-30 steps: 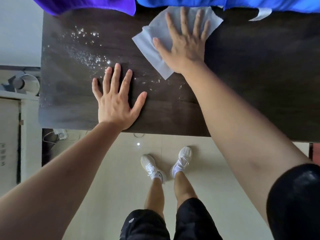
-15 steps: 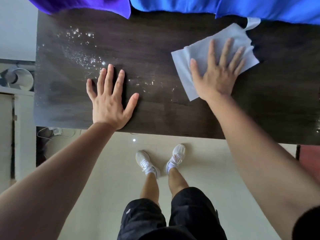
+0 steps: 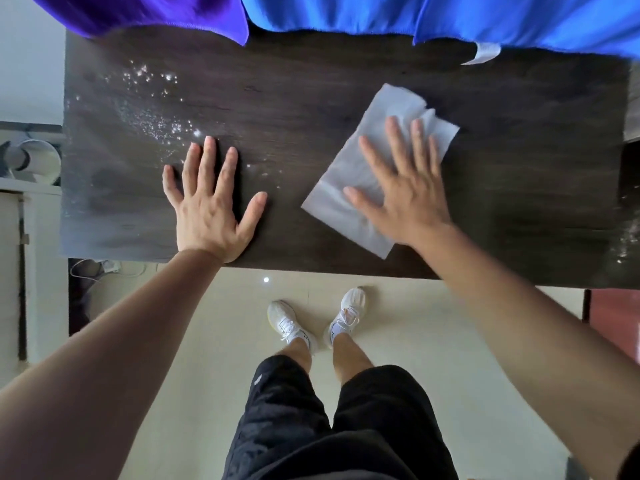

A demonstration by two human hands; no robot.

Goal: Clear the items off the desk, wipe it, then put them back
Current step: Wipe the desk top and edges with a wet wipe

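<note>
person stands at the near edge of the desk (image 3: 311, 98), black shorts (image 3: 304, 427) and white shoes (image 3: 289, 323) over a pale tiled floor (image 3: 194, 348). both bare forearms reach forward and up onto the desk top.

left hand (image 3: 211, 206): palm down, flat on the bare dark wood just inside the near edge, left of centre. fingers straight and spread, thumb out to the right, holding nothing.

right hand (image 3: 405, 192): palm down on a white wipe (image 3: 391, 109), right of centre. fingers straight and slightly fanned, pressing the sheet to the wood, not curled round it. hand is a bit motion-blurred. wipe lies flat, tilted on the diagonal, one corner near the near edge, the far corner creased past the fingertips.

specks or droplets (image 3: 156, 123) scattered over the far-left part of the desk, reaching to just beyond the left fingertips. a few more at the right edge.

off the desk to the left, a white round container (image 3: 38, 161); cannot tell what is in it.

far edge: purple cloth (image 3: 156, 8) on the left and blue cloth (image 3: 381, 12) on the right overlap the desk, with a small white tag (image 3: 485, 53) under the blue.
</note>
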